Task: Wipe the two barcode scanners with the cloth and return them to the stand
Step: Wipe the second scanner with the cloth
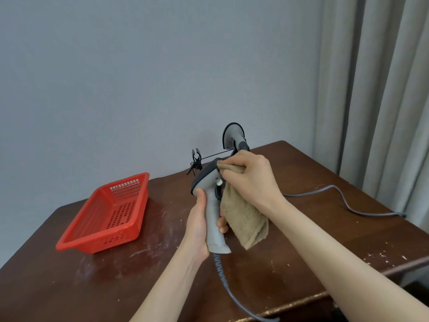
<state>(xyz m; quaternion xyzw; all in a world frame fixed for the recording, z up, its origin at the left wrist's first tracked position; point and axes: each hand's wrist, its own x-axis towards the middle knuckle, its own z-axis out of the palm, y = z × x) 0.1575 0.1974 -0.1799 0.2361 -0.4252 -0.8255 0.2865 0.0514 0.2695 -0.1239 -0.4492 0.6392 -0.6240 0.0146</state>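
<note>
2 forearms [167, 289] in view, both bare to the frame edge. Left hand [197, 226] and right hand [250, 180] likewise bare. Tendon lines show along the left wrist [189, 256]; faint knuckle ridges on the right hand.

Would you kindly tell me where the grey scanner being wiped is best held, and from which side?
Hold the pistol grip at its middle, coming from the left, as the left hand does. The grey scanner stands roughly upright, its slim grip suits wrapped fingers, and that leaves the head free for the cloth in the right hand.
</note>
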